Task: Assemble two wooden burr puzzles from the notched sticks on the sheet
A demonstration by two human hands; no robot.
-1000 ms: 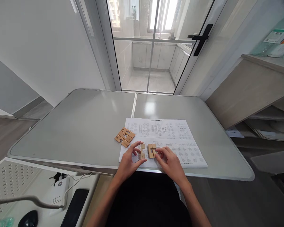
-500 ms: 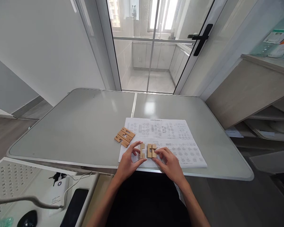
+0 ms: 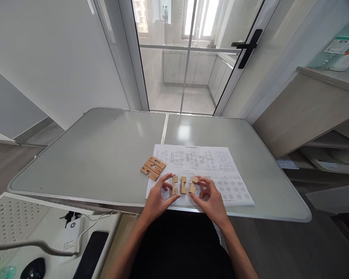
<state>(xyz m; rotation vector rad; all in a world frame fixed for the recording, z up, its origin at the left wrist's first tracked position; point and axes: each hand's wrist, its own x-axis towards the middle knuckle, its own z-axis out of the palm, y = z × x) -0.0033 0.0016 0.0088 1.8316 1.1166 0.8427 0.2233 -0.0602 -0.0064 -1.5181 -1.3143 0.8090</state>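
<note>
— What lies under your hands?
— The grey folding table [image 3: 104, 155] and the white printed instruction sheet [image 3: 221, 162].
— And your grips?
— Your right hand [image 3: 211, 199] pinches a small notched tan wooden block [image 3: 193, 184], tilted. Your left hand [image 3: 157, 197] fingers pinch an upright notched wooden piece [image 3: 175, 185]; a third piece [image 3: 184, 185] stands between them.
</note>
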